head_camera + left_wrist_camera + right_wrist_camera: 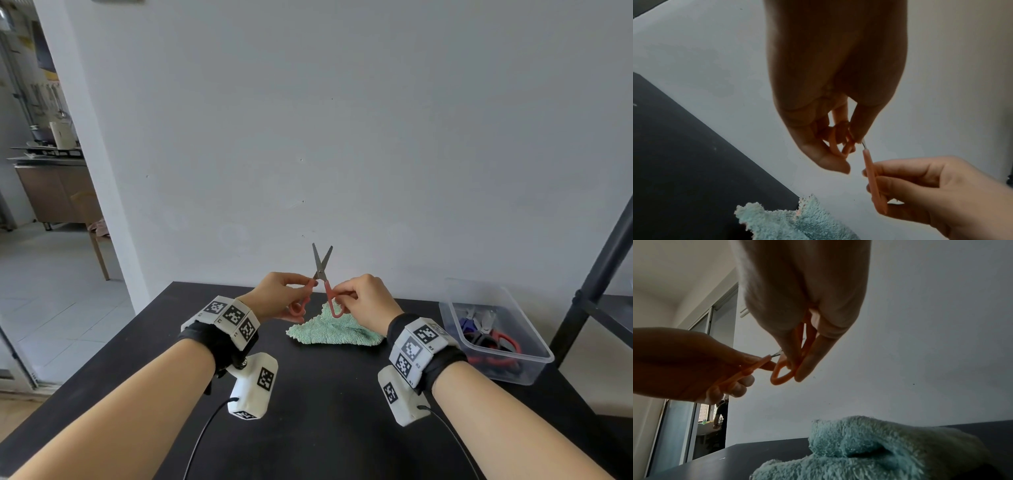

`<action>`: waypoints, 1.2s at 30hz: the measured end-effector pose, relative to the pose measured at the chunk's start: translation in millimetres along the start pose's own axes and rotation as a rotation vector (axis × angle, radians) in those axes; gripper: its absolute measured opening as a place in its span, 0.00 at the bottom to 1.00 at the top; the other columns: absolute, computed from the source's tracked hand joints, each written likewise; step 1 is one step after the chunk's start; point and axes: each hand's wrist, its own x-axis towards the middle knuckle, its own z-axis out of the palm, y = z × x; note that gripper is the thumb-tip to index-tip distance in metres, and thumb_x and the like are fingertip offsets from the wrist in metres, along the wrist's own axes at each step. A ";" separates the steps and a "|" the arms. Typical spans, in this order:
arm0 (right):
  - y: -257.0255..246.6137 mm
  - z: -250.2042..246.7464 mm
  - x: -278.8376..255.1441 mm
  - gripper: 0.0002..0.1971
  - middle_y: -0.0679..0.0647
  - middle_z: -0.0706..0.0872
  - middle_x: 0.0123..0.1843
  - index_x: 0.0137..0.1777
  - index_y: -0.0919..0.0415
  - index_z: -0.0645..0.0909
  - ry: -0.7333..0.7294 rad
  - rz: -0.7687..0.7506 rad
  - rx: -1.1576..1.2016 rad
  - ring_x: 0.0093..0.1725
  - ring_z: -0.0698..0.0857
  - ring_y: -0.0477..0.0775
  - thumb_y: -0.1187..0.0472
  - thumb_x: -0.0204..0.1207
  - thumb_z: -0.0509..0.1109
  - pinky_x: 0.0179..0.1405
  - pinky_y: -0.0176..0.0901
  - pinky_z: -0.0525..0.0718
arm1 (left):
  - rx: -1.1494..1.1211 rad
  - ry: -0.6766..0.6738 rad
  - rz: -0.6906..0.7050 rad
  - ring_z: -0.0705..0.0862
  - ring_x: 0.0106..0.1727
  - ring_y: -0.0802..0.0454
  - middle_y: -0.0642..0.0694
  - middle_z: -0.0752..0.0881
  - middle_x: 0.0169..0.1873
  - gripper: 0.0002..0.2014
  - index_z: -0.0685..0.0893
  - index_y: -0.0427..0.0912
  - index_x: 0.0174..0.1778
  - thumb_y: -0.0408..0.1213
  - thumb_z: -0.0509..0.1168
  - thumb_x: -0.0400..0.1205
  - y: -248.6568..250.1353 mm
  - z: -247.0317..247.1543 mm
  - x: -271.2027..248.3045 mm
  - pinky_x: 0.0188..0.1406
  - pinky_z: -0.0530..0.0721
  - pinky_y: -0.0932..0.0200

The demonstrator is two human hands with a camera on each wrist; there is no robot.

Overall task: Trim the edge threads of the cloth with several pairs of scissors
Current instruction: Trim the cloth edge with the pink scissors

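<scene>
- One cloth (334, 330), a teal terry piece, lies crumpled on the black table (308, 428), just below and behind both hands; its ragged, fringed edge shows in the left wrist view.
- One pair of red-handled scissors (321, 274) is held up above the cloth, blades pointing upward and spread in a narrow V, not touching the fabric.
- Two hands share that pair: the left hand (279, 296) pinches the left handle loop between thumb and fingers, and the right hand (366, 301) pinches the right handle loop the same way, so the handles are pulled apart rather than worked by one hand.
- Progress, as a judgement: this looks like opening or checking the tool, with no blade at the cloth's edge. No clipped threads can be seen on the table, so whether any trimming is done I cannot tell; the cutting seems to lie mostly ahead.
- One clear plastic box (455, 313) stands on the table to the right, well apart from the cloth.
- Several more scissors (489, 337) lie in it: red, dark and blue handles show, at least three pairs, but they overlap too much for an exact count.
</scene>
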 end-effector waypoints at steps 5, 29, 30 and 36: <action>6.5 0.9 1.4 0.10 0.53 0.87 0.35 0.51 0.60 0.90 -0.022 0.007 -0.001 0.41 0.88 0.59 0.69 0.79 0.67 0.50 0.55 0.87 | 0.097 0.020 0.002 0.72 0.22 0.55 0.45 0.75 0.27 0.08 0.88 0.37 0.48 0.38 0.67 0.82 3.6 -6.9 2.6 0.21 0.74 0.65; -2.3 13.3 0.9 0.08 0.50 0.89 0.33 0.45 0.65 0.90 0.133 0.111 0.225 0.35 0.90 0.53 0.73 0.74 0.70 0.48 0.52 0.90 | -0.453 0.163 -0.112 0.87 0.41 0.50 0.38 0.87 0.46 0.14 0.86 0.33 0.54 0.36 0.73 0.77 4.3 -17.8 2.0 0.34 0.89 0.64; -3.5 14.6 1.1 0.08 0.50 0.88 0.33 0.46 0.64 0.90 0.132 0.108 0.227 0.36 0.90 0.53 0.72 0.74 0.70 0.49 0.51 0.90 | -0.476 0.144 -0.108 0.87 0.43 0.48 0.37 0.88 0.47 0.11 0.86 0.33 0.54 0.33 0.71 0.78 3.4 -14.9 0.9 0.37 0.89 0.63; -12.3 19.6 0.3 0.07 0.51 0.87 0.33 0.49 0.69 0.89 0.114 0.101 0.314 0.30 0.87 0.45 0.73 0.74 0.72 0.42 0.39 0.89 | -0.572 0.137 -0.057 0.89 0.46 0.48 0.41 0.90 0.45 0.07 0.85 0.35 0.51 0.31 0.70 0.79 3.1 -1.3 3.8 0.43 0.89 0.60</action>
